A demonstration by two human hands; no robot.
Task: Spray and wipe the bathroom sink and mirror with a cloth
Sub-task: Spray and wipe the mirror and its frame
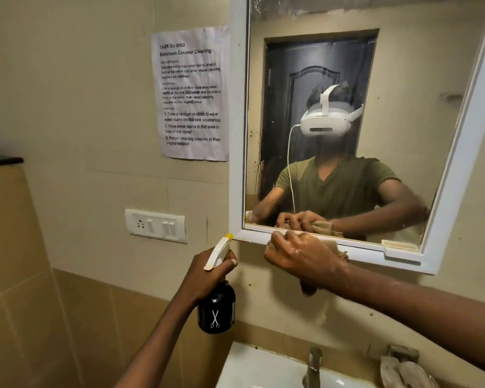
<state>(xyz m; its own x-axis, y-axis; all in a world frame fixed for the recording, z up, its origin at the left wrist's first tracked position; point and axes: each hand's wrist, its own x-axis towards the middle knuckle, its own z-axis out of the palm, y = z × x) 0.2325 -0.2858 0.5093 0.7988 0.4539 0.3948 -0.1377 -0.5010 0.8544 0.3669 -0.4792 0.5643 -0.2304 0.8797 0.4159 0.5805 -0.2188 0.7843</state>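
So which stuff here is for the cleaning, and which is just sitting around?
For the job: spray bottle in the left hand; cloth in the right hand; mirror; sink.

Just there: wall notice; switch plate; tap.

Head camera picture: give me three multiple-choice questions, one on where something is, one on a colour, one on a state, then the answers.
1. Where is the cloth pressed?
A. mirror's bottom frame edge
B. sink basin
C. wall switch

2. What colour is the spray bottle body?
A. white
B. black
C. green

3. What is the left hand doing?
A. hanging empty
B. resting on the tap
C. gripping the bottle

Answers: 1 A, the right hand holds it against the mirror frame's lower edge; 2 B, dark body with white trigger; 3 C, fingers wrap the neck.
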